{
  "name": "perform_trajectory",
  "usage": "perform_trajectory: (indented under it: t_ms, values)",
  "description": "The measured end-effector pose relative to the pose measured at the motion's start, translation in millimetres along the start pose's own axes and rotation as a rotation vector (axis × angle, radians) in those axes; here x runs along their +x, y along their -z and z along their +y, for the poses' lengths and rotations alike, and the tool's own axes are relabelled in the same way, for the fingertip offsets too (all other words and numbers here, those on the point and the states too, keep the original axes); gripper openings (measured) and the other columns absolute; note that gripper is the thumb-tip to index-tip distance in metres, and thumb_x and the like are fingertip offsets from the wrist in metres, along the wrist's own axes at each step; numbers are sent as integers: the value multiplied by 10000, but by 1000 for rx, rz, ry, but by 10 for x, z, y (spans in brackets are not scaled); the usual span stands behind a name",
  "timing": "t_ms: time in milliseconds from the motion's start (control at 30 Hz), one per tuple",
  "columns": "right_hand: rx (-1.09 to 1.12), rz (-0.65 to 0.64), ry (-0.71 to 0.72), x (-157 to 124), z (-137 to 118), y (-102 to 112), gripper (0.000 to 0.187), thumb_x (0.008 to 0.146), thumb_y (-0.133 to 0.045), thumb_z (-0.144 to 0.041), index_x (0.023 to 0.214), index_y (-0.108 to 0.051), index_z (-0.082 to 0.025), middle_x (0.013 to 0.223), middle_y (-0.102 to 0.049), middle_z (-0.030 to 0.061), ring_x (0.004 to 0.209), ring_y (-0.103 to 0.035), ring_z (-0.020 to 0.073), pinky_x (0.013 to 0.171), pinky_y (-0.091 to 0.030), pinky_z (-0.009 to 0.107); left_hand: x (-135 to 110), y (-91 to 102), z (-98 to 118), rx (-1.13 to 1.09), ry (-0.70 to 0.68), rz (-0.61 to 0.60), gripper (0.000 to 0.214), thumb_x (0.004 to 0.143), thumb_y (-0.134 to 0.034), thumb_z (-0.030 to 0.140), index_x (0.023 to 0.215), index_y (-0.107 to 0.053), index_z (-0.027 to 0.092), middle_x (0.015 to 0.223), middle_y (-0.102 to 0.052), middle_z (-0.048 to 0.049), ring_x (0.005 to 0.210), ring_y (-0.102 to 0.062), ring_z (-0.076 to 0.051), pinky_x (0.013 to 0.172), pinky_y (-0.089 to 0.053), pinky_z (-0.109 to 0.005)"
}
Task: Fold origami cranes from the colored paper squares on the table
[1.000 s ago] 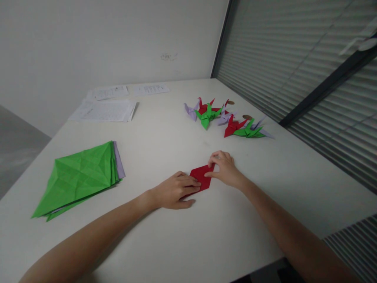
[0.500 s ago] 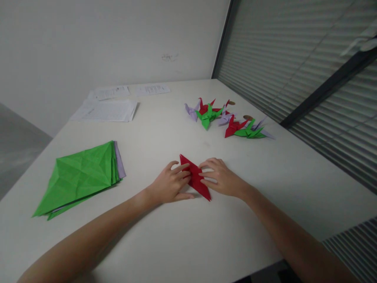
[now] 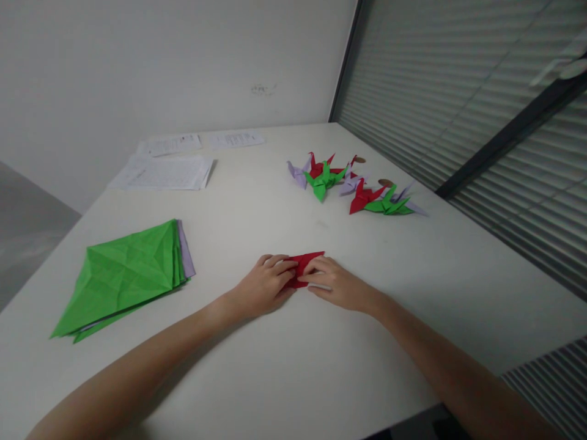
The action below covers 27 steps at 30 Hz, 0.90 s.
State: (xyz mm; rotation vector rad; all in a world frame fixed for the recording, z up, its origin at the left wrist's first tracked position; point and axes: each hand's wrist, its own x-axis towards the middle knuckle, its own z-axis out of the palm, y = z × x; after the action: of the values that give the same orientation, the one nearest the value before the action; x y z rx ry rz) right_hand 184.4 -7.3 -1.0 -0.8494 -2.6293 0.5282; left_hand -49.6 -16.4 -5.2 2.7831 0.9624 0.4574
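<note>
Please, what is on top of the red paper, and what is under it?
Fingers of the left hand and right hand cover part of the red paper. It lies on the table; its underside cannot be seen.

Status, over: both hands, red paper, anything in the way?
Left hand and right hand both on red paper. Paper folded, partly covered. Green stack off left, paper birds farther back; neither in the way.

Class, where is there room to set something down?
Bare tabletop lies between the printed sheets and the paper birds, and between the left forearm and right forearm. It is crowded among the paper birds, and at the red paper partly under the left hand and right hand.
</note>
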Motion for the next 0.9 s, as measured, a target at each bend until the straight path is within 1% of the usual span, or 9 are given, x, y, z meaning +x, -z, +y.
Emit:
perform_trajectory:
  t_ms: [100,200,300,400,533,633,733,833,900]
  values:
    - [15,34,-15,10,68,-22,185,913,-589,-215,1051,-710,-239,1029,-651,68,1007,-574,219,943,-427,413,11,9,-1,14,-41,8,264,988,-448,258,1209,-565,176,1270,-627,-123,1171,-576,-242,979,-391,-444]
    - [-7,20,-14,13,98,-30,157,914,-602,-259,1014,-721,-240,953,-649,58,943,-563,213,895,-434,399,6,15,5,76,-88,-3,225,993,-405,208,1139,-572,169,1257,-634,-128,1143,-594,-241,989,-367,-470]
    - [-29,9,-13,15,93,-55,186,918,-596,-288,1048,-714,-227,936,-641,66,913,-543,212,853,-438,384,-9,-2,29,119,-94,-7,188,952,-434,159,1075,-576,162,1284,-619,-136,1165,-584,-261,982,-374,-480]
    - [-37,45,-23,23,79,-98,184,922,-592,-288,1032,-723,-221,905,-634,63,885,-526,208,838,-431,373,-19,-35,58,98,-67,22,172,931,-476,193,1070,-571,158,1286,-616,-143,1196,-570,-273,956,-406,-470]
    - [-5,94,-71,28,94,-106,171,925,-590,-295,928,-753,-243,850,-634,48,867,-518,204,811,-417,364,-21,-70,50,19,-66,55,170,959,-447,215,1040,-589,169,1247,-645,-125,1204,-574,-253,949,-431,-446]
    - [49,44,-105,8,135,-33,172,913,-610,-315,856,-767,-271,856,-646,36,912,-514,212,844,-406,384,-23,-76,19,-70,-115,62,191,950,-472,226,1076,-602,166,1265,-638,-121,1179,-594,-228,976,-439,-416]
    - [110,-33,-140,-23,174,60,141,875,-657,-357,826,-778,-301,917,-640,36,989,-490,227,920,-390,420,-24,-66,6,-115,-161,40,224,954,-467,219,1110,-620,169,1299,-620,-119,1167,-603,-207,998,-438,-398]
    - [142,-67,-164,-40,184,111,138,845,-684,-399,794,-781,-316,967,-604,38,1016,-472,232,948,-388,427,-21,-52,14,-116,-167,10,241,959,-452,211,1099,-646,179,1306,-615,-114,1173,-597,-207,1006,-435,-399]
    - [143,-72,-177,-40,176,116,153,851,-674,-407,792,-778,-312,964,-589,38,1005,-471,229,948,-389,427,-19,-48,17,-119,-165,8,249,961,-446,215,1098,-652,181,1311,-611,-112,1172,-595,-210,1007,-433,-404]
